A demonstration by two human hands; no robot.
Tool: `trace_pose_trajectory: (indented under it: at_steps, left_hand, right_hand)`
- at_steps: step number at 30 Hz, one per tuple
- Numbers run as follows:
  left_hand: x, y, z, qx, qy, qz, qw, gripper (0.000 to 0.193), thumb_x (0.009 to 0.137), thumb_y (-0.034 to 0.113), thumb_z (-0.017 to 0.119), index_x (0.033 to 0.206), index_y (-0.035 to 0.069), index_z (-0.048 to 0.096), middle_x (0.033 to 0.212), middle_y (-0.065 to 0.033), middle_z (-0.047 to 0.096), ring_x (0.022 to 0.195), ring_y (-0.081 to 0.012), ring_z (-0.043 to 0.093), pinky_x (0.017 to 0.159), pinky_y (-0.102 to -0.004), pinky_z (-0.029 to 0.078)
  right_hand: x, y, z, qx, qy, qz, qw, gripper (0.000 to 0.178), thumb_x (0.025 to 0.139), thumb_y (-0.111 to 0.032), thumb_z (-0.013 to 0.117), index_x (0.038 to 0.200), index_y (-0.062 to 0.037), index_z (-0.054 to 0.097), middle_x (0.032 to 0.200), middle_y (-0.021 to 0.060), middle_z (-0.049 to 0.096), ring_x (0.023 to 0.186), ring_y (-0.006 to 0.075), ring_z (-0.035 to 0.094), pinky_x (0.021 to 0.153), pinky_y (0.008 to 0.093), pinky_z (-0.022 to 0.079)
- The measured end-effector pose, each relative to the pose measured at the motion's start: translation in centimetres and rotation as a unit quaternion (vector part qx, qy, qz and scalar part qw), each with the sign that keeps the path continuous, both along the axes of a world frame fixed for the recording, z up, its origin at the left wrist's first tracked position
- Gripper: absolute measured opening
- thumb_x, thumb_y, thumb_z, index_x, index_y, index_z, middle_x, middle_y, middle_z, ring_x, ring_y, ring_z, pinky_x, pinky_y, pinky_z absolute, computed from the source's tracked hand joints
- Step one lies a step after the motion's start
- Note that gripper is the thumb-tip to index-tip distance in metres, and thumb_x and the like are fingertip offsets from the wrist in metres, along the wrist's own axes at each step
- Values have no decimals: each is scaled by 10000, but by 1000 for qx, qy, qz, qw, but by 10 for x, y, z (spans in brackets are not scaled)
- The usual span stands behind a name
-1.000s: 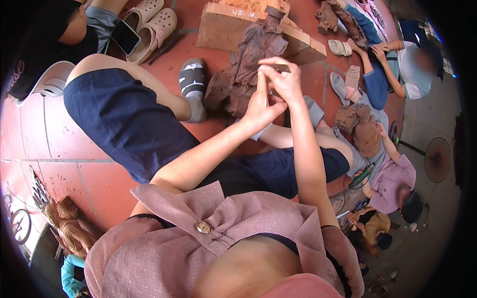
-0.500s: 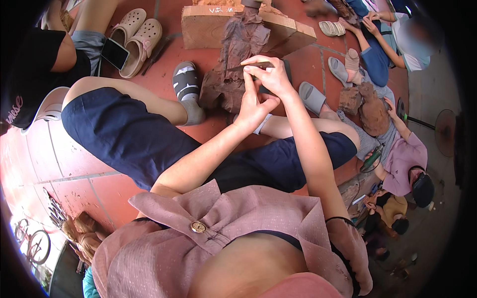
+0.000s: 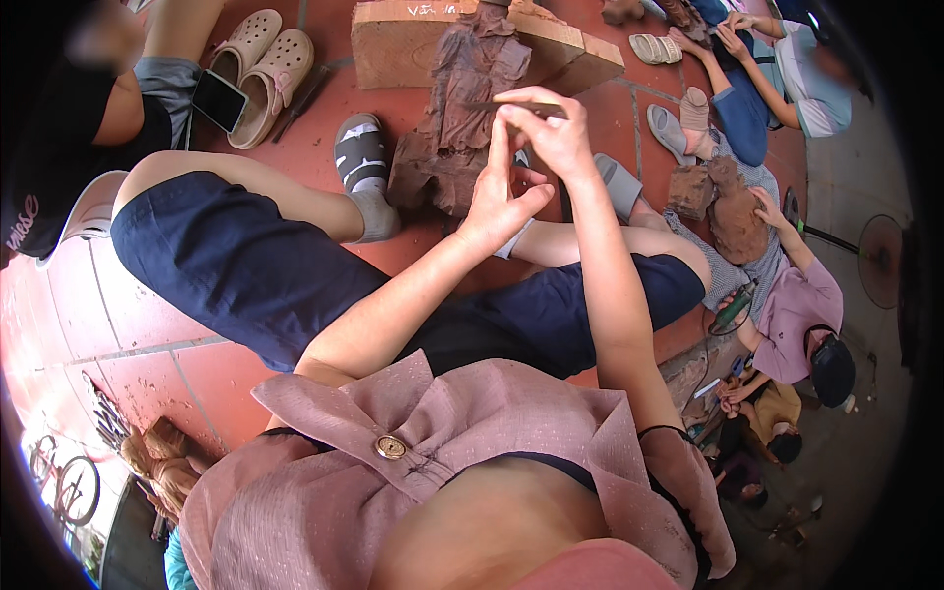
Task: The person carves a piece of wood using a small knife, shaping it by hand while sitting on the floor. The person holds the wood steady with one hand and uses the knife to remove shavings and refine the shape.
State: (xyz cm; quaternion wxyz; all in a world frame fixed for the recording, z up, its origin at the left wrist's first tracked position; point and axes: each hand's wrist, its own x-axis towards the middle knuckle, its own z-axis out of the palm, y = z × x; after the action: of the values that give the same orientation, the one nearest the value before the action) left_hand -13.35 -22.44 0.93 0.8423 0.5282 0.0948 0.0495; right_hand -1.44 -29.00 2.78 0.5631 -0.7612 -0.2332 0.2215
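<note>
My right hand (image 3: 553,133) is closed in a pinch on a thin dark tool (image 3: 482,105), flat and narrow, whose tip points left across a carved wooden figure (image 3: 477,74). Just below it, my left hand (image 3: 497,197) has its forefinger stretched up to the right hand's fingertips and its thumb spread out. Whether that forefinger touches the tool is hard to make out. The dark reddish-brown figure stands upright between my feet, with robe-like folds and a rough, wider base (image 3: 433,172). My hands cover part of its right side.
A pale wood block (image 3: 403,49) lies behind the figure on red floor tiles (image 3: 206,388). At left are beige clogs (image 3: 280,74) and a phone (image 3: 218,100). On the right, a person handles another brown carving (image 3: 737,221) and a green power tool (image 3: 733,307).
Both hands have shifted slightly farther away and to the right, carrying the thin dark tool higher along the figure. The whole view has also shifted a little.
</note>
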Motion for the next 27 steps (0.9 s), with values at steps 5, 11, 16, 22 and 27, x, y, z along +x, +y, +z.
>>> trace_pose_trajectory:
  at_steps: [5,11,16,22,27]
  left_hand:
    - [-1,0,-13,-48,10,-3,999,978,778,-25,598,1479,77,-76,1378,-139,368,942,-166,559,802,-295,495]
    - [-2,-5,-21,54,40,56,996,890,781,-14,585,1483,87,47,1405,-155,342,953,-175,569,773,-286,504]
    - [1,1,-7,-11,15,97,995,754,802,3,588,1435,73,184,1337,-129,394,985,-177,555,761,-288,502]
    - [1,0,1,-11,32,45,998,702,816,-5,566,1415,81,209,1299,-127,413,1028,-196,539,762,-292,503]
    - [1,3,1,6,5,76,997,821,825,-3,573,1474,62,74,1363,-164,371,1059,-204,535,788,-305,508]
  right_hand:
    - [3,7,-12,-77,-40,45,995,134,779,-67,686,910,-66,718,792,44,695,671,91,637,608,254,520]
    - [-10,15,-13,-83,-85,34,992,137,759,-133,674,885,-116,726,784,79,702,722,149,676,666,291,539]
    - [-3,16,13,-84,-13,-5,996,133,755,-113,674,869,-60,717,733,67,697,656,124,655,652,267,519]
    - [-4,13,-20,-99,-90,25,991,153,720,-131,688,865,-91,719,784,103,700,765,216,681,725,331,522]
    - [-1,16,-8,-96,-82,-3,992,164,708,-143,694,865,-106,727,796,113,700,747,222,676,715,338,522]
